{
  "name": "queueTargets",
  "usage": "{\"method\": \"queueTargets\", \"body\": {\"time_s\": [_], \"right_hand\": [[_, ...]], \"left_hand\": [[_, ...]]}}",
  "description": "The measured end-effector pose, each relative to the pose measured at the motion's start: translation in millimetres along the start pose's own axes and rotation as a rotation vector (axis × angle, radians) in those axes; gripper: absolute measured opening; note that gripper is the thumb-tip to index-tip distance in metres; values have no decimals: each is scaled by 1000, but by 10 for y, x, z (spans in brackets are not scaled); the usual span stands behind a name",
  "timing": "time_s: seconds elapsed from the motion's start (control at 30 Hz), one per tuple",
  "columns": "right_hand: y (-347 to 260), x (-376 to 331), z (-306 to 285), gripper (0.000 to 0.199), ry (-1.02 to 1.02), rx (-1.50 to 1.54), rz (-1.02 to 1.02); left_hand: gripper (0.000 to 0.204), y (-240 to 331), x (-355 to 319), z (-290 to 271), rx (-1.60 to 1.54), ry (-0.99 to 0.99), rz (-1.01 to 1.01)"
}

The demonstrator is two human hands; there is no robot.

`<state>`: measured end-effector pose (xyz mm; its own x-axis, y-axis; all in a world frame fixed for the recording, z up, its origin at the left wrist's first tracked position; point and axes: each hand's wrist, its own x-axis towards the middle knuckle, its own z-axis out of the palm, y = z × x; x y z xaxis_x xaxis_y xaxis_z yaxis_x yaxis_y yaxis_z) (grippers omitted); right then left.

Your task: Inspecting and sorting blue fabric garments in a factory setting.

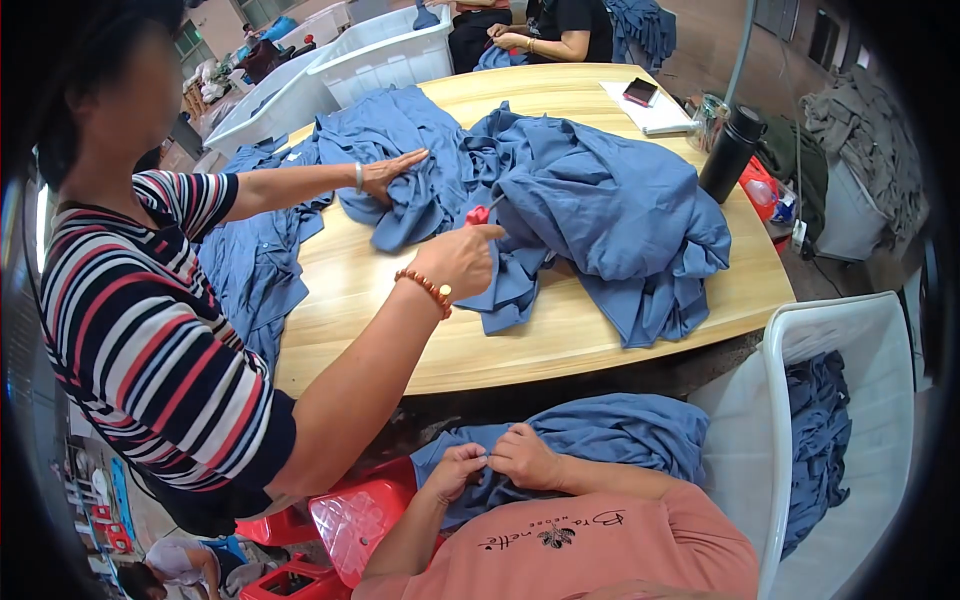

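Soft, dull-blue woven cloth fills the middle of the scene. A blue garment (640, 425) lies bunched over the person's lap, at the near side of the surface (750, 265), its long folds rounded on the right and crumpled on the left. At its left end, the left hand (458, 474) and right hand (525, 460) meet, fingers of each pressed together at the tips, pinching a scrap of that garment (just which part is too small to make out).

The surface is pale, smooth wood-grain with a curved near edge. Across it sprawls a heap of blue garments (610, 200), puffed and billowing on the right, flatter and creased on the left, with loose corners hanging down. At the left stands a co-worker in a knit top with bold stripes (165, 340); one hand (385, 175) rests flat on the heap, while the nearer hand, above a string of round brown beads (425, 288), is curled around a small red object (477, 215).

On the far right of the surface stand a matte black cylindrical bottle (733, 155) and, just beside it, a clear jar (708, 122). Near right, a glossy white plastic bin (778, 430) with a thick rounded rim contains rumpled blue cloth (815, 450). Shiny red plastic stools (362, 520) show at the near left.
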<state>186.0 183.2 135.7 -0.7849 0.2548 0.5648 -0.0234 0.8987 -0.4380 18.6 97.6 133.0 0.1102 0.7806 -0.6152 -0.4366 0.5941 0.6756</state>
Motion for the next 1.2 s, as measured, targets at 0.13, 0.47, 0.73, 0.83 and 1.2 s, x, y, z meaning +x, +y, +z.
{"method": "queueTargets", "body": {"time_s": [0.13,0.47,0.73,0.83,1.2], "right_hand": [[21,-4,46,5,13,87,112],[29,-5,79,5,13,132,217],[77,4,26,12,-81,522,605],[159,-47,112,16,-244,450,581],[112,-73,51,16,-332,506,619]], "left_hand": [[2,-113,0,67,-49,122,130],[6,-195,13,95,62,137,289],[6,-159,60,81,432,240,480],[8,-107,31,110,425,244,478],[7,-283,-13,147,455,313,547]]}}
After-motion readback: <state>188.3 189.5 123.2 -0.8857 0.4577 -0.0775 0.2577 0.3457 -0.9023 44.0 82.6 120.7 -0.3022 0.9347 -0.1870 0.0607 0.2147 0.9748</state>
